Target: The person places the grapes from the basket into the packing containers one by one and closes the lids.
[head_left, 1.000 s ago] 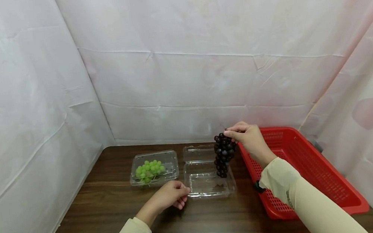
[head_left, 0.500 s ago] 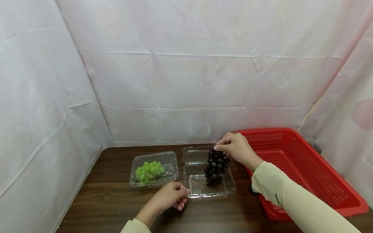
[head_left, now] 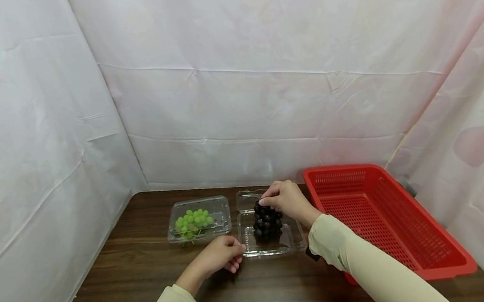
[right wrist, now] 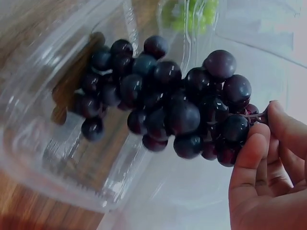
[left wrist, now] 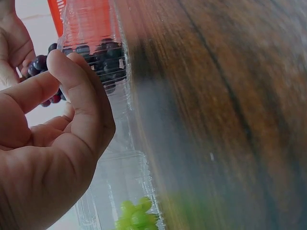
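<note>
right-hand grip is pinching the dark grapes by the stem, bunch hanging into the open clear box whose edge the left-hand grip is pinching, fruit probably being soft, slick, easily knocked loose, so stem hold is looking safest

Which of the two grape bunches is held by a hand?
The dark bunch, pinched by its stem in the right hand; the green bunch lies in the left box, untouched.

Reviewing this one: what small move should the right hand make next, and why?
Probably lower the right hand so the dark grapes lie down in the open clear box: their lower end is within its walls, but the pinched stem is above them.
</note>
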Motion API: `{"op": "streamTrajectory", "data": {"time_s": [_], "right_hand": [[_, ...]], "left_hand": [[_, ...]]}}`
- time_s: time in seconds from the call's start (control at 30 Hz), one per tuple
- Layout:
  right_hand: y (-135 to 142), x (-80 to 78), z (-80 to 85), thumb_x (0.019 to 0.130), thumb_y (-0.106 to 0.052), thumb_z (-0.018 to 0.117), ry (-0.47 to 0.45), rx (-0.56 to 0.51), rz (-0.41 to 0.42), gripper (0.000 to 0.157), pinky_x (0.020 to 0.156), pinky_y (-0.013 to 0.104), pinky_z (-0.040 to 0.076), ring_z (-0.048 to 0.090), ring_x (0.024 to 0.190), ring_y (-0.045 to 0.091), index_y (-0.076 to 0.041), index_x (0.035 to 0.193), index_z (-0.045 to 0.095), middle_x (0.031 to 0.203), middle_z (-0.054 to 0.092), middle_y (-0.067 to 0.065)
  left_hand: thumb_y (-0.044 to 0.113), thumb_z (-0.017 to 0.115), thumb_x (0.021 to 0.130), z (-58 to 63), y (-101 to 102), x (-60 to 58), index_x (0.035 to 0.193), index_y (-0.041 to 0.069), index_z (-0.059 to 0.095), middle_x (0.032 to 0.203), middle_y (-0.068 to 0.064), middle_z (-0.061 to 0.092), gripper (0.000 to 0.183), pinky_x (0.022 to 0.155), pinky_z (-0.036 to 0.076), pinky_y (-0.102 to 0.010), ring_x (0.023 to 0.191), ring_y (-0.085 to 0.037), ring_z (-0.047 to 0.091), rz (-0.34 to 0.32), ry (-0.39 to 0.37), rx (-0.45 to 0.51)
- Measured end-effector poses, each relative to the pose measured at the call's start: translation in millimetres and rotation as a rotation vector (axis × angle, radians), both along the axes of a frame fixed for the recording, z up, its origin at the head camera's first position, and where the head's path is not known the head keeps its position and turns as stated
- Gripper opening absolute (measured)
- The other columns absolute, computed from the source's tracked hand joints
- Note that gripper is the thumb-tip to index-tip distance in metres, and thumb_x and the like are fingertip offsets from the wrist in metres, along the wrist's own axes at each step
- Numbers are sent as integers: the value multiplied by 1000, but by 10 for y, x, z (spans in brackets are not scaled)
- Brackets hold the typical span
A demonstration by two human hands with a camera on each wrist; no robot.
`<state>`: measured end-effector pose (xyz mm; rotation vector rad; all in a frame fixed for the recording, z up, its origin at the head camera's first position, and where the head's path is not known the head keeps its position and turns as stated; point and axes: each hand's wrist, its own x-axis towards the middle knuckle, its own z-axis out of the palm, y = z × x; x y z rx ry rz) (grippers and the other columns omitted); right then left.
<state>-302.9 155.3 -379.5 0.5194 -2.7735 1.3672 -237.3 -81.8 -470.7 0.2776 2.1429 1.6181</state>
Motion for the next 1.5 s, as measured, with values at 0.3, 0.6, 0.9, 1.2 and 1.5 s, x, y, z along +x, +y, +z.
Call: {"op": "streamTrajectory", "data": {"time_s": [0.3,0.6,0.9,1.2,1.5], "right_hand": [[-205,53,-113,85,-26,80,18,6,100,7,62,34,55,62,69,17,-19,86,80,87,65,-5],[-320,114,-189,86,-25,79,36,81,301,5,65,30,55,61,73,12,-21,88,82,85,65,-10],[-204,112,-212,83,-23,81,123,262,458,4,68,24,53,59,75,3,-19,85,81,82,62,-17],[136,63,-101,82,-16,82,125,362,520,5,64,24,52,58,72,3,-21,84,81,81,62,-14],[336,53,-85,80,-9,83,158,541,540,8,67,24,53,61,76,6,-16,78,79,81,64,-11]], "left_hand": [[22,59,101,25,-8,-6,85,-2,61,72,-7,60,29,54,57,-31,57,-15,58,-16,1,-13],[20,59,100,53,-34,-15,86,-5,61,73,-7,60,29,56,57,-31,58,-14,59,-28,4,-12],[20,59,100,28,-40,-21,84,-2,60,73,-7,61,28,56,57,-31,58,-14,58,-28,-8,-10],[20,59,100,47,-19,-30,85,-2,60,71,-7,59,27,56,58,-34,56,-14,57,-36,7,-28],[22,58,101,52,-60,-15,86,-3,60,73,-8,59,29,57,57,-34,57,-15,57,-43,5,-21]]}}
